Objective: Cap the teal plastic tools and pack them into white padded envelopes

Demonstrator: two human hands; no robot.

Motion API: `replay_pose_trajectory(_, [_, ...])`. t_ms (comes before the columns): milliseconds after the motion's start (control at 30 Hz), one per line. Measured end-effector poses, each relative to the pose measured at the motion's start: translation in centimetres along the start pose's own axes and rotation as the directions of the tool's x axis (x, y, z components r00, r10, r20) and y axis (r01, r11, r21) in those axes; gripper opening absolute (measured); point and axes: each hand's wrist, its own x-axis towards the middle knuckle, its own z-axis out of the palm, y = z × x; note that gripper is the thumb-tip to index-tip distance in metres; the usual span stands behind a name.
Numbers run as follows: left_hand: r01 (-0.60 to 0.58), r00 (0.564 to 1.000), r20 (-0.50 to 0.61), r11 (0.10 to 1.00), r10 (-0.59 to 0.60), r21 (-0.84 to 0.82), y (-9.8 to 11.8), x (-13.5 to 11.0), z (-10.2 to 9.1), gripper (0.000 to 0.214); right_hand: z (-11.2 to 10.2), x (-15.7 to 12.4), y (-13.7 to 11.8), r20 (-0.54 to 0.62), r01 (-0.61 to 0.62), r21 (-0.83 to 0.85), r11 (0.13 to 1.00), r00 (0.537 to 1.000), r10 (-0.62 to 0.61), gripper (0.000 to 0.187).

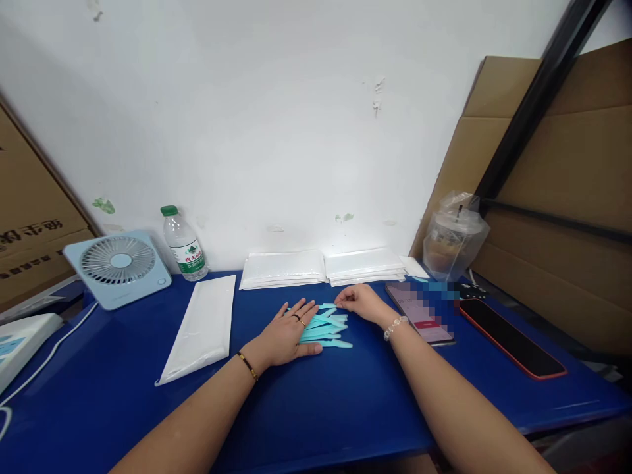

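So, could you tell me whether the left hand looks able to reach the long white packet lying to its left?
Probably yes. The left hand rests flat on the turquoise sticks, and only bare blue table separates it from the long white packet.

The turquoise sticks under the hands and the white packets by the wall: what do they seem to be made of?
Turquoise sticks: probably moulded plastic, uniform colour, matte, thin flat shapes. White packets: likely glossy plastic film, since they reflect light; contents unseen. The left hand lies flat on the sticks.

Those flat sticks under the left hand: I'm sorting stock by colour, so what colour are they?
Light teal sticks, shown in the head view.
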Motion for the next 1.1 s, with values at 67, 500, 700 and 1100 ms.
replay_pose_trajectory(67, [0.002, 1.000, 0.002, 1.000, -0.002, -0.002, 0.0, 0.0, 0.0, 0.082, 0.2, 0.0, -0.2, -0.009, -0.009, -0.019, 1.000, 1.000, 0.009, 0.013])
replay_pose_trajectory(500, [0.015, 0.958, -0.285, 1.000, -0.022, -0.024, 0.1, 0.7, 1.2, 0.061, 1.1, -3.0, -4.8, 0.216, 0.271, -0.412, 0.870, 0.956, -0.196, 0.064])
replay_pose_trajectory(700, [0.024, 0.975, -0.224, 0.995, -0.002, 0.096, 2.5, 0.9, 0.6, 0.020, 2.8, -4.1, -6.8, 0.271, 0.295, -0.661, 0.690, 0.951, -0.147, 0.028])
replay_pose_trajectory(1100, [0.164, 0.933, -0.314, 0.984, -0.176, -0.064, 6.1, 0.2, 1.4, 0.019, 0.5, -7.3, -12.0, 0.296, 0.253, -0.749, 0.612, 0.955, -0.032, 0.025])
